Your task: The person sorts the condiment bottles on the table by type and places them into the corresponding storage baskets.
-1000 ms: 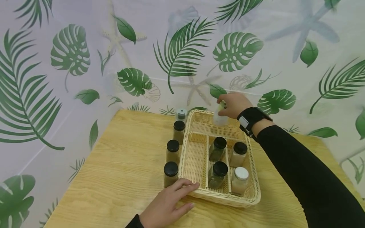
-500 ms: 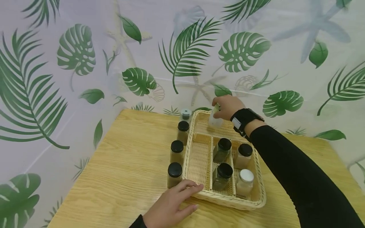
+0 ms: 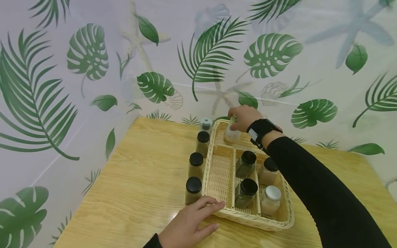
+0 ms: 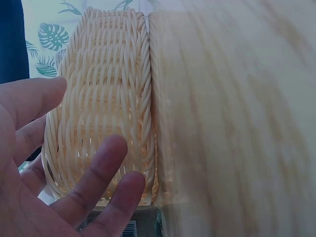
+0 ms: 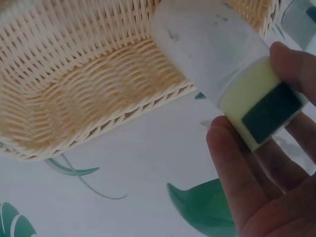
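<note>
My right hand (image 3: 246, 119) grips a whitish bottle (image 3: 232, 134) by its pale yellow-green cap (image 5: 261, 103), which carries a dark green patch. The bottle is in the far-left part of the back compartment of a wicker basket (image 3: 245, 220); whether its base touches the bottom cannot be made out. At the basket's near-left corner, my left hand (image 3: 192, 222) rests with fingertips on the rim, fingers extended and apart in the left wrist view. Two dark-lidded jars (image 3: 246, 193) stand in the middle compartment. In the right one are a white-lidded jar (image 3: 271, 200) and a black-lidded jar (image 3: 268, 172).
Along the basket's left side stands a row of black-lidded jars (image 3: 195, 164), with a clear-looking bottle (image 3: 206, 124) at its far end. The basket's front-left compartment (image 3: 218, 175) shows bare wicker. Leaf-patterned cloth (image 3: 124, 69) hangs behind the wooden table (image 3: 149, 165).
My right hand has carried the bottle left and slightly down inside the back compartment. The whole view has shifted a little. My left hand keeps its place on the rim.
</note>
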A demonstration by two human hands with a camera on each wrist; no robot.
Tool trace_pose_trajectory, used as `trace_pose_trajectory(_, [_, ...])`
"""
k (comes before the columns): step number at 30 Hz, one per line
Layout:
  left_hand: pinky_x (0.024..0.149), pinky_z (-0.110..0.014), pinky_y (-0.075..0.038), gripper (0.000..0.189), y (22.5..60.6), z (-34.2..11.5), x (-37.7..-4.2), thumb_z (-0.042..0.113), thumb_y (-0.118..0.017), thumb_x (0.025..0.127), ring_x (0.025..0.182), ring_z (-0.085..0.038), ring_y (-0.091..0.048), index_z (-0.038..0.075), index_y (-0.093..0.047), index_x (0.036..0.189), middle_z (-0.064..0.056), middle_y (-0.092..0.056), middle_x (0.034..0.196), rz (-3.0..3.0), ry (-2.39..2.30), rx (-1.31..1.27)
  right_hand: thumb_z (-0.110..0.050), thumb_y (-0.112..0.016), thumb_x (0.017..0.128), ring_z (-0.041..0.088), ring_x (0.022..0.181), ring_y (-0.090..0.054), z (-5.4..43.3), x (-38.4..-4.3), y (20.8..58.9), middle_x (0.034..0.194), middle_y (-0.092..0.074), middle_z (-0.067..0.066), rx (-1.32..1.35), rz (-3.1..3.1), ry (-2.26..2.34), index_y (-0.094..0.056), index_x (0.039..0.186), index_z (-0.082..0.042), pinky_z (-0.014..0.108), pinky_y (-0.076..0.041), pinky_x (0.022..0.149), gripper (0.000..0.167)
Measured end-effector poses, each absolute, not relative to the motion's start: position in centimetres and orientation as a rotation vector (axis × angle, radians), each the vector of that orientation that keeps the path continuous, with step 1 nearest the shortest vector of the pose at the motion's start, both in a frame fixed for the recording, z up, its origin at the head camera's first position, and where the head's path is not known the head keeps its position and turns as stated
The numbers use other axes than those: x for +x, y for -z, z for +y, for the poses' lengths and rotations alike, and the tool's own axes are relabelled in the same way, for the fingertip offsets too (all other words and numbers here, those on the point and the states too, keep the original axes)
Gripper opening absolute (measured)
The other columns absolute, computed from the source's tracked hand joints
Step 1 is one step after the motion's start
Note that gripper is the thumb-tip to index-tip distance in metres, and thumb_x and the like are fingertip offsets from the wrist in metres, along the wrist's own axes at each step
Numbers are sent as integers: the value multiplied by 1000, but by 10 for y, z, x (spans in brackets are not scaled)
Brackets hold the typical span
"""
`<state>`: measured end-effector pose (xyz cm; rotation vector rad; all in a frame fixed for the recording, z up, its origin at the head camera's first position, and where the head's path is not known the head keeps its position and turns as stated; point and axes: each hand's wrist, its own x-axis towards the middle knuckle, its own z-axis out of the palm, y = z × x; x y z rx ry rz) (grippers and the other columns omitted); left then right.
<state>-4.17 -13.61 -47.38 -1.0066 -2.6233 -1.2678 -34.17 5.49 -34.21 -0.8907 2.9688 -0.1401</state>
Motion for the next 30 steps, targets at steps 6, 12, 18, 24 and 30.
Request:
trace_pose_trajectory(6, [80, -16, -48, 52, 474, -135, -42, 33, -56, 103, 105, -9, -61, 22, -43, 152, 4, -51, 135, -2625, 1283, -1011, -22, -77, 85, 27, 72, -57, 50, -344, 354, 98, -69, 11, -930, 2956, 113, -68, 122, -11, 41, -44, 65, 39])
trace_pose_trajectory(12, [79, -15, -48, 52, 476, -135, -43, 33, -57, 103, 106, -9, -61, 21, -44, 152, 3, -51, 135, -2612, 1256, -1010, -21, -77, 85, 25, 67, -54, 45, -345, 361, 95, -68, 10, -961, 2955, 95, -69, 121, -12, 40, -41, 64, 38])
trace_pose_trajectory(18, [77, -14, -47, 52, 476, -135, -44, 33, -57, 103, 103, -8, -61, 21, -44, 152, 3, -51, 136, -2613, 1232, -1010, -21, -76, 85, 26, 69, -56, 42, -344, 362, 106, -69, 13, -967, 2953, 77, -69, 120, -12, 41, -44, 66, 37])
trace_pose_trajectory(24, [76, -14, -46, 52, 475, -135, -43, 34, -56, 103, 100, -7, -61, 22, -43, 152, 4, -51, 136, -2634, 1232, -998, -21, -76, 86, 26, 70, -57, 39, -343, 363, 110, -70, 14, -972, 2955, 78, -68, 120, -12, 41, -45, 66, 36])
trace_pose_trajectory(30, [77, -15, -47, 52, 473, -136, -42, 34, -56, 103, 100, -8, -61, 21, -43, 152, 3, -51, 135, -2628, 1223, -1004, -19, -74, 85, 26, 67, -55, 38, -342, 362, 104, -70, 13, -966, 2961, 98, -69, 119, -11, 41, -43, 64, 35])
